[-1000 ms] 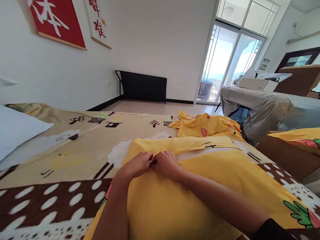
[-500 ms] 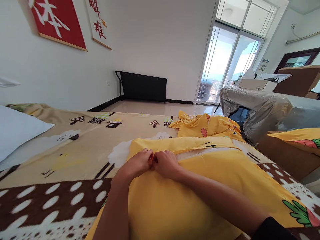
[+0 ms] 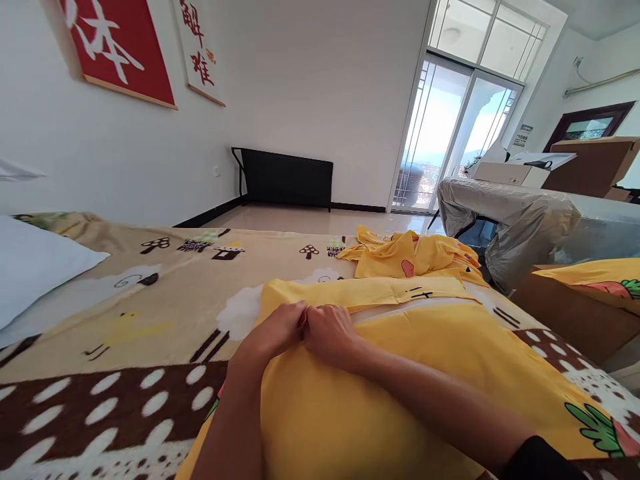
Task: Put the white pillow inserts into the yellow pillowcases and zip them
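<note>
Head camera view: a bare left hand (image 3: 283, 323) and a bare right hand (image 3: 330, 333) meet over a plump pillow in a smooth yellow, carrot-print pillowcase (image 3: 320, 413). The fingers of both are curled closed on its fabric, at the left end of a long slit; exactly which edge the tips pinch is hidden. Right of the fingers the slit gapes, showing a strip of white material (image 3: 400, 311). It seems best to keep both fabric edges level and taut, one hand anchoring, the white tucked below.

Under the pillow, and spreading left of the fingers, lies a beige, cartoon-patterned plush blanket (image 3: 190, 287). Beyond the fingers to the right, crumpled yellow cloth (image 3: 395, 257) lies close behind the pillow and could get in the way. Well left is a white pillow (image 3: 45, 267); far right, a brown cardboard box (image 3: 560, 310).
</note>
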`<state>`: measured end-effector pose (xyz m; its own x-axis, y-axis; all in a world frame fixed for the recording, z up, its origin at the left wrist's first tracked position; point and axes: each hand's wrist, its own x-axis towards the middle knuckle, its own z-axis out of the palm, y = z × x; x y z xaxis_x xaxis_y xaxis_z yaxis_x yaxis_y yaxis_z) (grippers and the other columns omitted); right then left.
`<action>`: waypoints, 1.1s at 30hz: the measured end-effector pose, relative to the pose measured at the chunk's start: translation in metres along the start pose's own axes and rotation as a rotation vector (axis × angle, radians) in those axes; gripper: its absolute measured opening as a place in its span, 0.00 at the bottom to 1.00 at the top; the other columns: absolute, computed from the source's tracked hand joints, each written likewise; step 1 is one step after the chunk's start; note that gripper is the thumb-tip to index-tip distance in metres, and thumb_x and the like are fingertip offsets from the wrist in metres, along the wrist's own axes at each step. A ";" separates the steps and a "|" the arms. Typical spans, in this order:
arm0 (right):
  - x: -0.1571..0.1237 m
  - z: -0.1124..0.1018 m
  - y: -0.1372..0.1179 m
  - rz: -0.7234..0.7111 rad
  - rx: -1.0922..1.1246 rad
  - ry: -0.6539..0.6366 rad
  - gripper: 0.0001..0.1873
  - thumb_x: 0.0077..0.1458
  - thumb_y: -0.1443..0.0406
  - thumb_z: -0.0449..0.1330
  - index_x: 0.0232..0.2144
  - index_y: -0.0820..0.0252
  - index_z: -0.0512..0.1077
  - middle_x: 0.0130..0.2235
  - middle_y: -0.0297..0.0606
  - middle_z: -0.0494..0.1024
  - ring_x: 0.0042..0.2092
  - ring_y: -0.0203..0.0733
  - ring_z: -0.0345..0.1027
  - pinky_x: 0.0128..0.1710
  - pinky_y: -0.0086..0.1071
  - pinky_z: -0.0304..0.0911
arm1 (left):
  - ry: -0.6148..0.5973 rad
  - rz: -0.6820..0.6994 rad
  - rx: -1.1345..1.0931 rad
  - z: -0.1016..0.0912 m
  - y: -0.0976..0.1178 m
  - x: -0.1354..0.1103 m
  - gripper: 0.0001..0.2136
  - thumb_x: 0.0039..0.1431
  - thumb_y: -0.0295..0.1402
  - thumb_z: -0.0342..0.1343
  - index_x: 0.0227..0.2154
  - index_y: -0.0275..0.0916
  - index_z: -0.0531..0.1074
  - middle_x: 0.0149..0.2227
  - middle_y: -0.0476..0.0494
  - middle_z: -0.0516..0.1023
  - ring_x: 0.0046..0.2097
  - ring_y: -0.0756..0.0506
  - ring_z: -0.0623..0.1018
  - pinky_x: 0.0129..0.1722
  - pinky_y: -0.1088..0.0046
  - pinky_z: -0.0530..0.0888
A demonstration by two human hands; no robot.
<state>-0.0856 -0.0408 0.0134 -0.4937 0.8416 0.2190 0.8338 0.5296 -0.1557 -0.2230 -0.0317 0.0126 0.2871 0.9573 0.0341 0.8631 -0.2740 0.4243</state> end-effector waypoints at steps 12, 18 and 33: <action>0.002 -0.018 0.004 0.258 0.158 -0.107 0.13 0.49 0.65 0.53 0.34 0.60 0.76 0.38 0.45 0.79 0.40 0.46 0.72 0.29 0.31 0.56 | -0.016 -0.005 -0.013 -0.006 0.013 -0.005 0.05 0.46 0.27 0.48 0.23 0.40 0.56 0.25 0.51 0.64 0.28 0.49 0.64 0.27 0.73 0.56; 0.005 -0.021 0.008 0.255 0.173 -0.134 0.10 0.49 0.65 0.56 0.32 0.59 0.76 0.37 0.43 0.79 0.39 0.44 0.72 0.28 0.29 0.54 | -0.006 -0.002 -0.032 -0.005 0.012 -0.005 0.05 0.43 0.25 0.47 0.23 0.40 0.56 0.26 0.51 0.65 0.29 0.48 0.65 0.27 0.72 0.56; 0.004 -0.021 0.013 -0.442 -0.328 0.028 0.08 0.58 0.73 0.50 0.37 0.64 0.68 0.35 0.41 0.75 0.38 0.41 0.67 0.34 0.33 0.57 | 0.032 0.043 -0.072 -0.009 0.005 -0.007 0.04 0.44 0.24 0.46 0.25 0.39 0.61 0.29 0.48 0.71 0.32 0.47 0.68 0.29 0.74 0.60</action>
<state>-0.0714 -0.0333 0.0325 -0.8114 0.5409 0.2215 0.5838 0.7676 0.2643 -0.2246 -0.0391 0.0220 0.3090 0.9475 0.0826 0.8175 -0.3090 0.4861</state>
